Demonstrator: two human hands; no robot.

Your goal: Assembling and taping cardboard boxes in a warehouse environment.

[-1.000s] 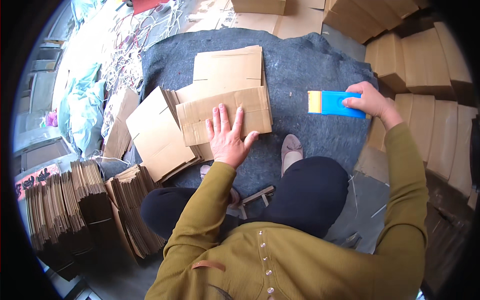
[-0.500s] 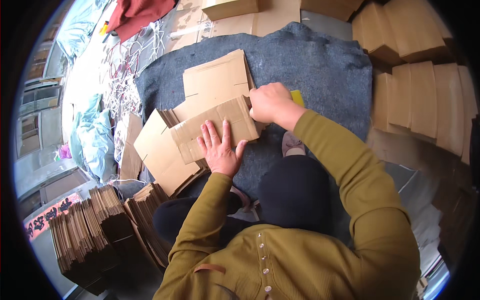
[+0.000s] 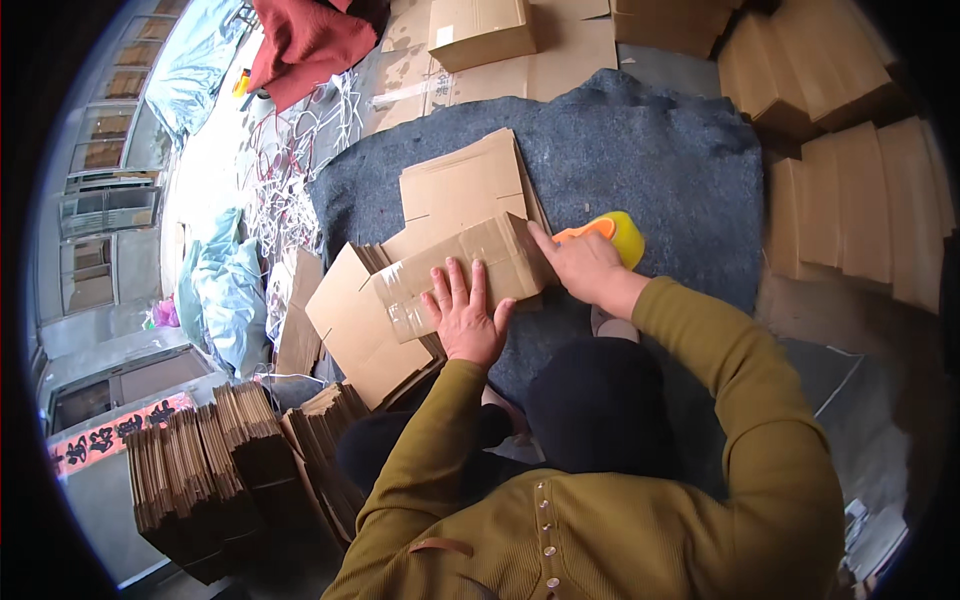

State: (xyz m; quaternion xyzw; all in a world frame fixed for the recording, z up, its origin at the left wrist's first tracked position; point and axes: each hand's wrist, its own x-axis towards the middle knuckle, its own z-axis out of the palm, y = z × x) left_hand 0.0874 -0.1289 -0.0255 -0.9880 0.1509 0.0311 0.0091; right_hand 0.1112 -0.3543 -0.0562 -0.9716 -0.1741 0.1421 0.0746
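Pressing box, eleven o'clock from shirt buttons, under flat, spread left hand; gripping tape dispenser in right hand! Likely a light, crushable box, best held by its long sides.

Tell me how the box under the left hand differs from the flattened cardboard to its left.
The box is folded up and has depth, while the flattened cardboard lies flat in a pile. Shiny tape shows on the box; the flattened cardboard's top sheet shows none. Both are brown.

Red cloth beside tangled white straps; light-blue plastic nearby.
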